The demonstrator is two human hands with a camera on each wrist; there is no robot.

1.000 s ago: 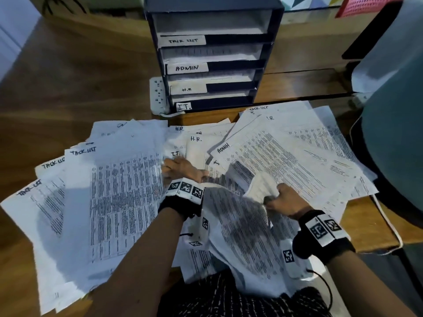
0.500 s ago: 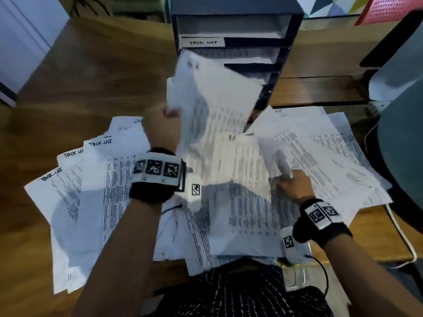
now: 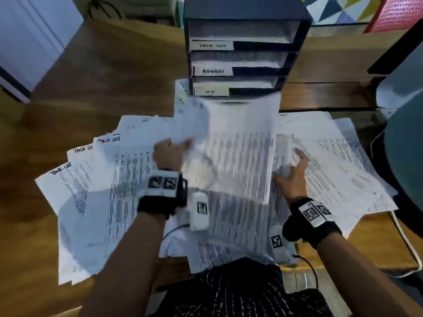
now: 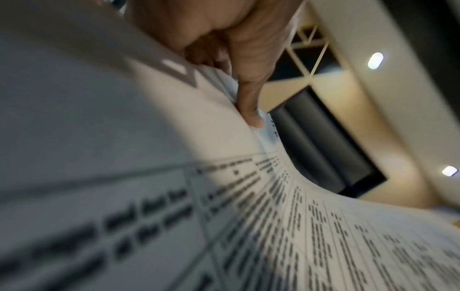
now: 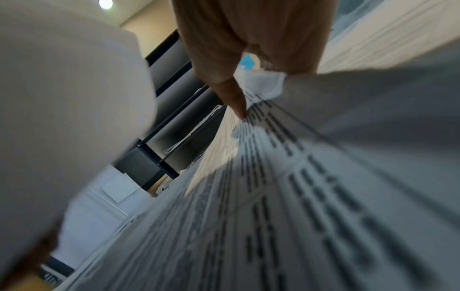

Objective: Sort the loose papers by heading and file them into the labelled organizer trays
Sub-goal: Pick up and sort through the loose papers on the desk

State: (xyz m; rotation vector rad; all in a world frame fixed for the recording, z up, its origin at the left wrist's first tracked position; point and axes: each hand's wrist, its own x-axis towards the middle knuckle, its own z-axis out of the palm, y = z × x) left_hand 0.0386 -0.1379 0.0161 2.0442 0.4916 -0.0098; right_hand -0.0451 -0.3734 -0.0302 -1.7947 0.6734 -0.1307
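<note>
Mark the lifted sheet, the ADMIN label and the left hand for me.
lifted sheet (image 3: 238, 156), head view, middle of its printed face.
ADMIN label (image 3: 212, 71), head view, on the handwriting.
left hand (image 3: 169, 154), head view, back of the hand.

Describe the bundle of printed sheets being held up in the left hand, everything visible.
The lifted bundle of white printed sheets carries dense black tabular text and is motion-blurred; its heading is unreadable. It is several sheets thick, curved and raised above the loose papers on the wooden desk, its top edge covering the bottom of the dark tray organizer. The left hand pinches its left edge, thumb on top. The right hand, fingers spread, is at its right edge.
</note>
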